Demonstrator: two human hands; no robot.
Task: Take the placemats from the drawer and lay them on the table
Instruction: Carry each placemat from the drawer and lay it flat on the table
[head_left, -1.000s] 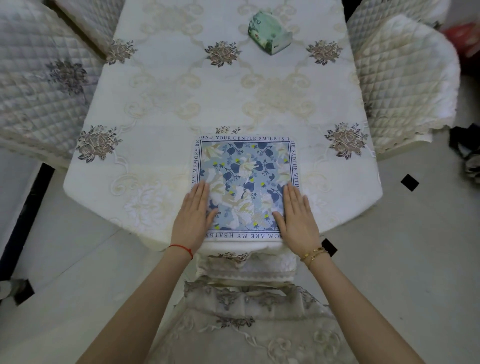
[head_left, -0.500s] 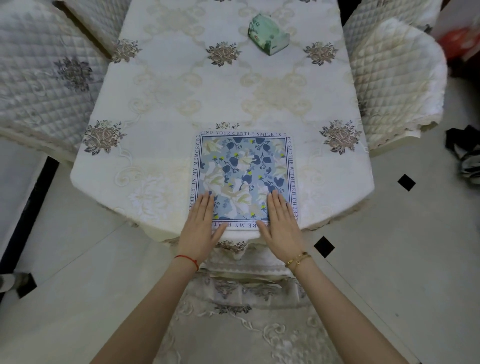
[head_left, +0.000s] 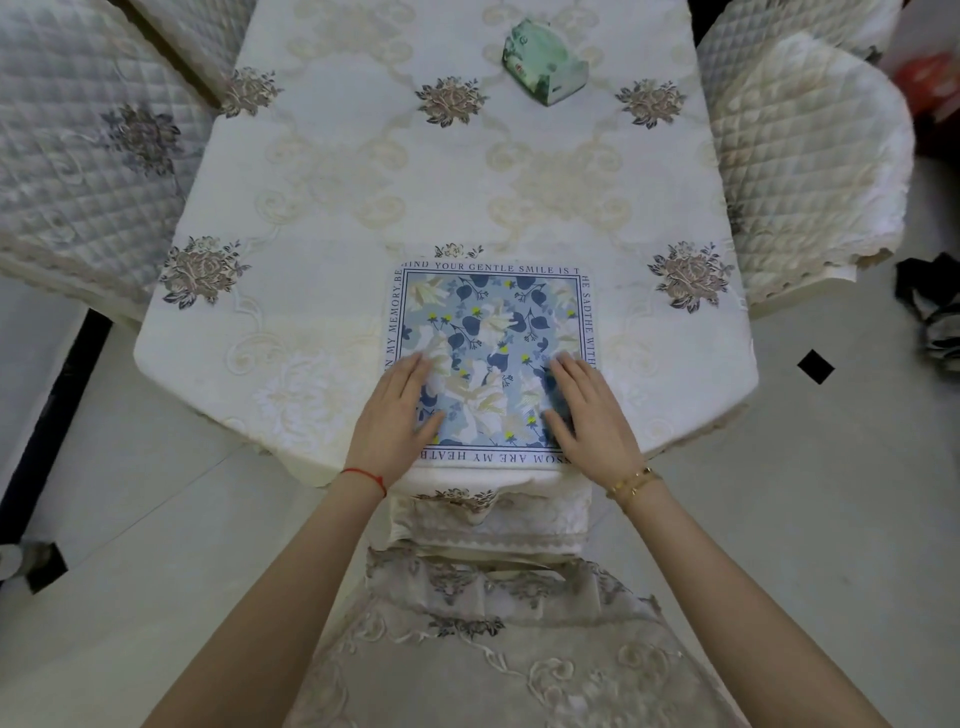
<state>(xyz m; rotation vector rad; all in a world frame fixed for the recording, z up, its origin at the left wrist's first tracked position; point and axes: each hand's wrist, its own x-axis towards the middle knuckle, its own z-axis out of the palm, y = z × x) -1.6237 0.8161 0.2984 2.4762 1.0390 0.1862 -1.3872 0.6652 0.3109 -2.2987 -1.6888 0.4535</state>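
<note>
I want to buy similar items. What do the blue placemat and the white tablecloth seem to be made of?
Placemat: probably a stiff, smooth printed board or plastic with a matte finish; it lies flat, with crisp edges and rounded corners. Tablecloth: likely woven fabric, embroidered with flowers, with a soft sheen; it drapes over the table edge.

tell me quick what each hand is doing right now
Left hand: open, flat on the placemat, holding nothing.
Right hand: open, flat on the placemat, holding nothing.
</note>
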